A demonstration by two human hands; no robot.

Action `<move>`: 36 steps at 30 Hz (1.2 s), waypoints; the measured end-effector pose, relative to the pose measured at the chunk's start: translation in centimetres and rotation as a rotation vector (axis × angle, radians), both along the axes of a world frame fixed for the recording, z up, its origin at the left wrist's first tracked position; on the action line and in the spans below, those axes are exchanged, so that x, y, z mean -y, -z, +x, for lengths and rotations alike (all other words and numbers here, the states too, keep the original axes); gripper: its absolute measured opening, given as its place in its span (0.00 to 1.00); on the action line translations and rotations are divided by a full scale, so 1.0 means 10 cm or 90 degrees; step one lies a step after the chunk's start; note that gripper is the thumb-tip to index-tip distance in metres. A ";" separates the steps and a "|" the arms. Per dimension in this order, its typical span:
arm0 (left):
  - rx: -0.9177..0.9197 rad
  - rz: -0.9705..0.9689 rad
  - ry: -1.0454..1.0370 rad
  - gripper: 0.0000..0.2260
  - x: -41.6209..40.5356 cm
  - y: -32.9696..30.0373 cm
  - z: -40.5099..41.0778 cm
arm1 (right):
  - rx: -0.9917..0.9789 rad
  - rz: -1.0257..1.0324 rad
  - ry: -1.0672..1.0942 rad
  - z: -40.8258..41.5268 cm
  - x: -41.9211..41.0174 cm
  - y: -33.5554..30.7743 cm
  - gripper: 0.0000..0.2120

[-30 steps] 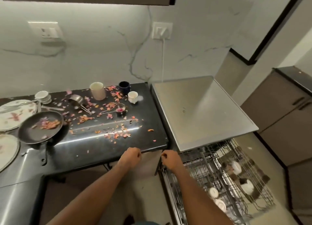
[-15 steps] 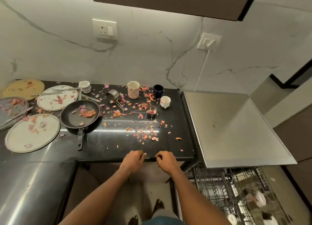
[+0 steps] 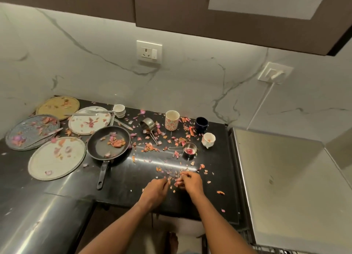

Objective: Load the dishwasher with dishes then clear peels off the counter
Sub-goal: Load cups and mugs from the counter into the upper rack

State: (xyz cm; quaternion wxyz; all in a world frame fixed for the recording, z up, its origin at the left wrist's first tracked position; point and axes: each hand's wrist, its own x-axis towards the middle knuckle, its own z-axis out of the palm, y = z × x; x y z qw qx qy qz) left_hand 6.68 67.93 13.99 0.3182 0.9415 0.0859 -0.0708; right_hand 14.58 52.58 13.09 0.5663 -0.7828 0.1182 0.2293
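Pink and orange peels [image 3: 150,147] lie scattered over the black counter [image 3: 123,179]. My right hand [image 3: 190,183] curls its fingers round a small bunch of peels near the front edge. My left hand [image 3: 156,189] lies beside it, fingertips touching loose peels. Dirty dishes stand behind: a black pan [image 3: 108,142] with peels in it, a pale plate [image 3: 57,157], a white plate [image 3: 89,120] with forks, a grey plate [image 3: 31,131] with a knife, and a tan plate [image 3: 58,107]. The dishwasher [image 3: 285,187] stands at the right, a strip of its rack [image 3: 266,251] showing.
A flowered mug [image 3: 172,119], navy cup [image 3: 202,124], white cup [image 3: 208,139], two steel measuring cups [image 3: 147,124] [image 3: 189,150] and stacked small bowls [image 3: 119,110] stand toward the wall. A cord runs from the wall socket [image 3: 274,74] behind the dishwasher.
My view has swung left from the dishwasher rack to the counter. Both hands moved from the counter's front edge onto its surface, and the right hand took hold of peels.
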 end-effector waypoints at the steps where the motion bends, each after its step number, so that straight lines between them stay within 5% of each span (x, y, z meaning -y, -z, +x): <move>1: 0.004 0.003 -0.007 0.12 -0.03 -0.04 0.09 | -0.016 0.021 0.017 0.11 -0.04 -0.02 0.09; 10: 0.005 -0.030 -0.117 0.08 -0.08 -0.08 0.82 | -0.108 0.094 -0.003 0.80 -0.24 -0.01 0.08; 24: 0.023 -0.189 -0.385 0.06 -0.25 -0.29 1.07 | 0.005 0.046 -0.202 1.56 -0.97 -0.20 0.08; 36: 0.040 -0.200 -0.541 0.07 -0.83 -0.35 0.91 | 0.114 -0.272 -0.436 2.04 -1.67 0.10 0.07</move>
